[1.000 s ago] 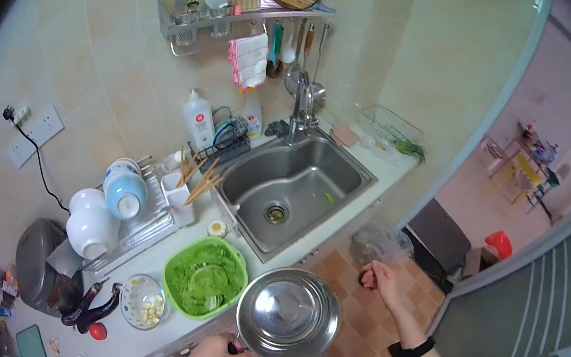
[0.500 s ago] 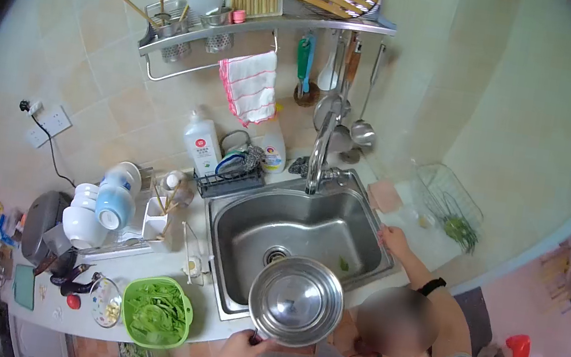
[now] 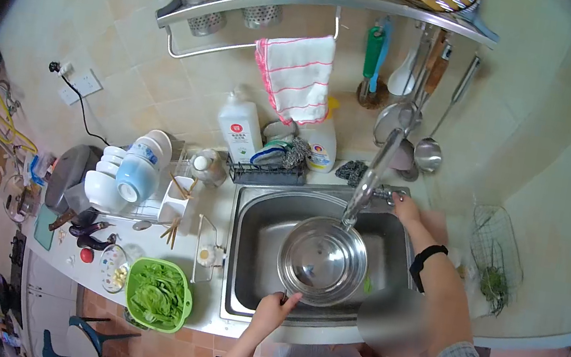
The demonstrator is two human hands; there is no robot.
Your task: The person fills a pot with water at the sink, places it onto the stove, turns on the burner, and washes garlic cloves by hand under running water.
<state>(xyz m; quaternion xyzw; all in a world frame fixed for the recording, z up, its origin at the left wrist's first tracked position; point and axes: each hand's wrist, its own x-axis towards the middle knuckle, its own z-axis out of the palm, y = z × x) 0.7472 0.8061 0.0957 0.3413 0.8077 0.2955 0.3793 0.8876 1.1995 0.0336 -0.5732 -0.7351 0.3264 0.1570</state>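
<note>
My left hand [image 3: 272, 311] grips the near rim of a stainless steel basin [image 3: 321, 264], thumb over the edge. The basin sits low in the steel sink [image 3: 258, 237], under the mouth of the faucet [image 3: 373, 173]. At the faucet's base, my right hand [image 3: 408, 210] has its fingers closed on the faucet handle [image 3: 394, 195]. A scrap of green leaf [image 3: 367, 285] lies on the sink floor beside the basin. To the left, a green plastic basket [image 3: 187, 303] holds leafy greens [image 3: 156, 294].
Stacked bowls [image 3: 136, 180] stand in a dish rack on the left. Detergent bottles [image 3: 239, 127] and a scrubber caddy [image 3: 267, 174] line the wall behind the sink. Ladles [image 3: 428, 154] and a striped towel [image 3: 297, 77] hang above. A wire basket with green stalks [image 3: 495, 284] stands right.
The basin has moved from the sink's near edge into the sink under the faucet, with my left hand on it. My right hand has gone from the sink's right edge to the faucet handle.
</note>
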